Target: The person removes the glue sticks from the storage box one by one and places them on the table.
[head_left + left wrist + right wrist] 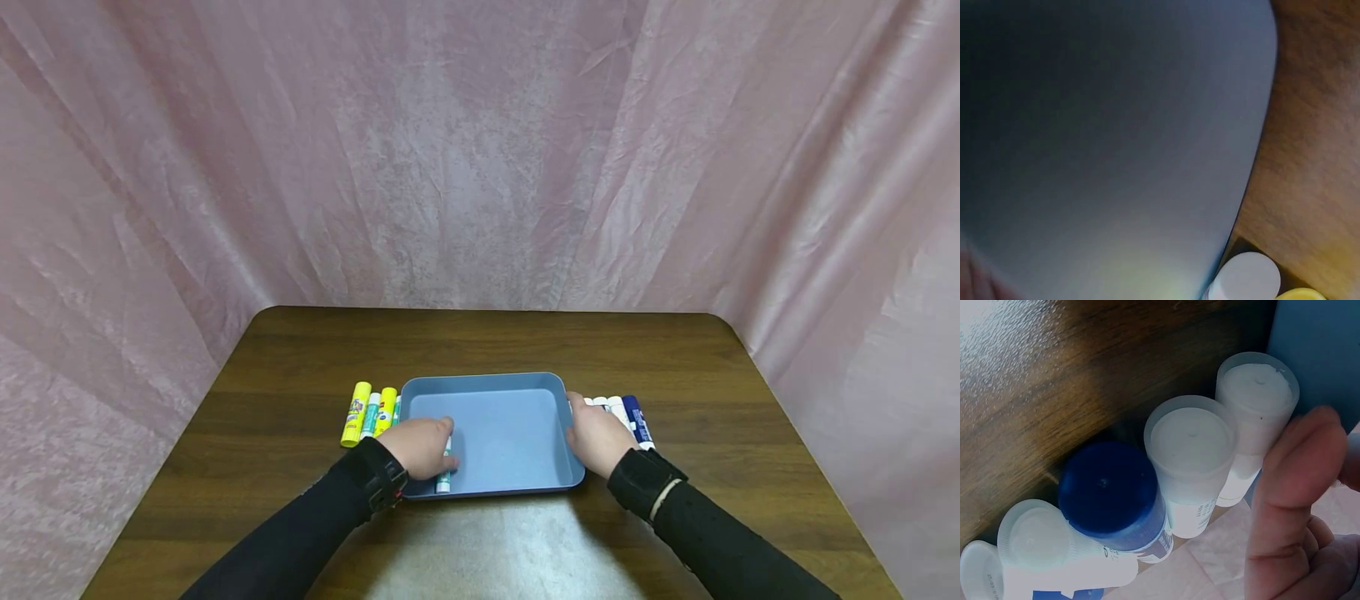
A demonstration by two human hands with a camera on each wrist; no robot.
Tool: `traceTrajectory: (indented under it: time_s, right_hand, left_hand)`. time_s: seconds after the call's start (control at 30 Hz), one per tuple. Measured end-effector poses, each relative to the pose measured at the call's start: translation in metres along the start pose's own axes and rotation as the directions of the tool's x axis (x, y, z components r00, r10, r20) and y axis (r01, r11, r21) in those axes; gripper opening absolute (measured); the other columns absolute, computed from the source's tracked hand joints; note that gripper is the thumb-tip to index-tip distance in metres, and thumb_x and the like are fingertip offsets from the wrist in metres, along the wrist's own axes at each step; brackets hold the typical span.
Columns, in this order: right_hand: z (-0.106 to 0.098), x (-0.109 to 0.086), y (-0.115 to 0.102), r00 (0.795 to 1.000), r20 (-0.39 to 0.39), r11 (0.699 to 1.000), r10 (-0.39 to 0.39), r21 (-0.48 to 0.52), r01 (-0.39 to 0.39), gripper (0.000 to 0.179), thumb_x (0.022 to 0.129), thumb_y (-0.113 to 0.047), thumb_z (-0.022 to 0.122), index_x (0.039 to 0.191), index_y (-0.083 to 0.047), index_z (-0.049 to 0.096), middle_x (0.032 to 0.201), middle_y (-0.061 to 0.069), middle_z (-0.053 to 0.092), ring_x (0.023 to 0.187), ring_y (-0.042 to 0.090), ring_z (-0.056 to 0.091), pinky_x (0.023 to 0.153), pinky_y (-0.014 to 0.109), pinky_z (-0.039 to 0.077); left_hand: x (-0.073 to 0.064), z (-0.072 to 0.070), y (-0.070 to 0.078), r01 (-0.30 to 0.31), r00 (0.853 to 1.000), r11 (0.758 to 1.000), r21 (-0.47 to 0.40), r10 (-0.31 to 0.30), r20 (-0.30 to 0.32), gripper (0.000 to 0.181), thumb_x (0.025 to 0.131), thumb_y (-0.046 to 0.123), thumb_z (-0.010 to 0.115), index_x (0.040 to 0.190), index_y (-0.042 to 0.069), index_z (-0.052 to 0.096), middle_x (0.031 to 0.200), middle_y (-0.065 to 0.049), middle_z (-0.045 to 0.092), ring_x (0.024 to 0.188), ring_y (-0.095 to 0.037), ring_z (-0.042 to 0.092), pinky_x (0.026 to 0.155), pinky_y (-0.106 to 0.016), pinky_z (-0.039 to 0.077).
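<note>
A shallow blue-grey tray [517, 433] lies on the table between my hands. My left hand [420, 447] reaches over its left side and holds a white and teal glue stick [444, 482] above or on the tray floor; the hand hides most of the stick. At the opposite side, my right hand [602, 439] grips the tray's right rim with its thumb [1300, 469] and a finger. Beside that hand stand or lie several white glue sticks [1191, 440] and a blue one [1110, 494]. The left wrist view shows mostly the tray's wall [1147, 156].
Left of the tray is a row with yellow glue sticks [356, 414] and white and teal glue sticks [371, 416]. A dark blue glue stick [637, 419] ends the right row. The brown wooden table [480, 342] meets a pink curtain [480, 167] behind it.
</note>
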State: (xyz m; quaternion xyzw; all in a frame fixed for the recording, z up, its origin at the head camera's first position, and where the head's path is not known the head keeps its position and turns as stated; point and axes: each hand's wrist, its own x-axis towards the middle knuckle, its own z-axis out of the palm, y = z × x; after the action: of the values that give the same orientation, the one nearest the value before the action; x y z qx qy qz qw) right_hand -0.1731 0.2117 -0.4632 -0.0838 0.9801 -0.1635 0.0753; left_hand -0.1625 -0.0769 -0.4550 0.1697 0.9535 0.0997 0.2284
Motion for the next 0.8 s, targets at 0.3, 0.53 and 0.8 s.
traceTrajectory:
  time_s: [0.3, 0.53, 0.8]
  right_hand:
    - [-0.0001, 0.0000, -0.0001, 1.000, -0.016, 1.000, -0.021, -0.005, 0.021, 0.054, 0.095, -0.007, 0.064, 0.143, 0.009, 0.045, 0.102, 0.022, 0.073, 0.070, 0.018, 0.066, 0.068, 0.041, 0.059]
    - [0.0011, 0.0010, 0.0006, 0.999, -0.024, 1.000, -0.026, -0.009, 0.026, 0.054, 0.095, -0.007, 0.064, 0.143, 0.010, 0.045, 0.103, 0.023, 0.073, 0.071, 0.019, 0.067, 0.068, 0.041, 0.059]
    - [0.0007, -0.0006, -0.0003, 1.000, -0.014, 1.000, -0.016, -0.003, 0.016, 0.054, 0.096, -0.008, 0.063, 0.143, 0.010, 0.044, 0.106, 0.024, 0.073, 0.072, 0.019, 0.067, 0.070, 0.042, 0.060]
  left_hand:
    - [-0.0004, 0.0017, 0.0024, -0.016, 1.000, 1.000, 0.010, 0.016, -0.005, 0.057, 0.089, 0.041, 0.078, 0.130, 0.006, 0.058, 0.106, -0.012, 0.072, 0.087, -0.019, 0.065, 0.091, -0.041, 0.057]
    - [0.0009, 0.0020, 0.0026, -0.015, 1.000, 1.000, -0.006, 0.016, 0.019, 0.055, 0.090, 0.037, 0.077, 0.132, 0.008, 0.056, 0.109, -0.011, 0.072, 0.090, -0.019, 0.066, 0.094, -0.043, 0.057]
    - [0.0009, 0.0030, 0.0023, -0.022, 0.999, 0.999, -0.023, 0.023, 0.029, 0.044, 0.092, 0.032, 0.076, 0.126, 0.011, 0.058, 0.102, -0.008, 0.071, 0.084, -0.017, 0.064, 0.087, -0.039, 0.057]
